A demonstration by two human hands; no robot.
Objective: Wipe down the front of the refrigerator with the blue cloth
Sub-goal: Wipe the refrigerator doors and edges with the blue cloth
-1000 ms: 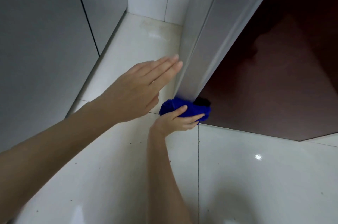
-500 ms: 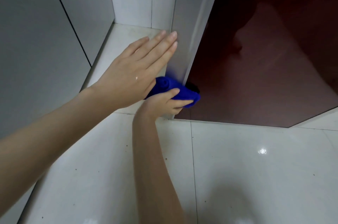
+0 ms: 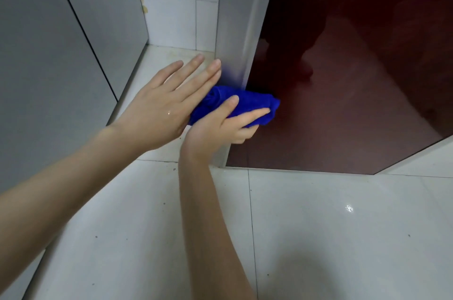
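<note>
The blue cloth [image 3: 235, 106] is bunched in the right hand [image 3: 220, 128] against the refrigerator [image 3: 343, 103] corner; left hand [image 3: 161, 106] spread flat. Even pressure is advised.

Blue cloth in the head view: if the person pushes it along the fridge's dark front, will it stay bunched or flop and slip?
The blue cloth looks soft: it sits wadded and bulging under the right hand, so it would probably droop if loosened. It seems light. On the glossy dark red refrigerator door it will likely glide easily.
</note>
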